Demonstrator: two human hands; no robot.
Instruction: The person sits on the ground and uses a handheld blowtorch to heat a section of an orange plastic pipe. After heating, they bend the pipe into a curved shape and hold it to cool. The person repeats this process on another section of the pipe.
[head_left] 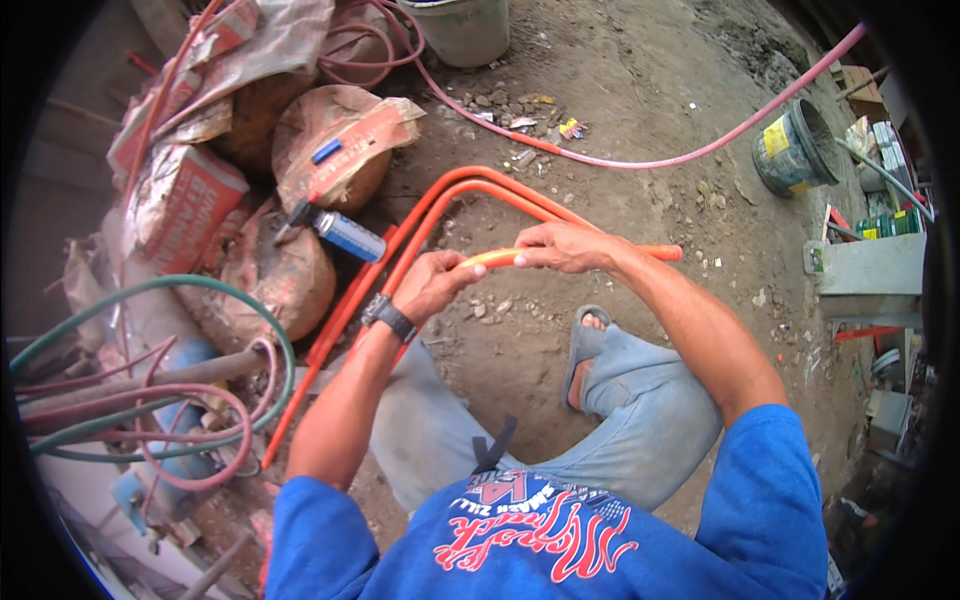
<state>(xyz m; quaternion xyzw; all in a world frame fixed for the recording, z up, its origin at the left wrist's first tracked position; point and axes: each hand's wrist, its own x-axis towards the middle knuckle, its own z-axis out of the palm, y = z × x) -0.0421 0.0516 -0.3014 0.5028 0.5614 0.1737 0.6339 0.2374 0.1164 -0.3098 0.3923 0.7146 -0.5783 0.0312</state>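
Observation:
An orange plastic pipe (492, 259) is held in front of me, arching gently between my two hands. My left hand (432, 286), with a dark watch on its wrist, is closed round its left part. My right hand (566, 247) grips it a little farther right, thumb and fingers closed on it. Just beyond lie bent orange pipes (440, 192) on the ground, partly behind my hands. An orange pipe end (660, 252) shows past my right forearm; whether it belongs to the held pipe I cannot tell. A blue canister with a black torch head (348, 236) lies left of the pipes.
Covered sacks (335, 145) pile up at the left, with a blue stick-like object (326, 151) on one. Green and pink hoses (240, 400) coil at lower left. A pink hose (690, 155) crosses the dirt floor. Buckets (798, 147) stand at right and far back.

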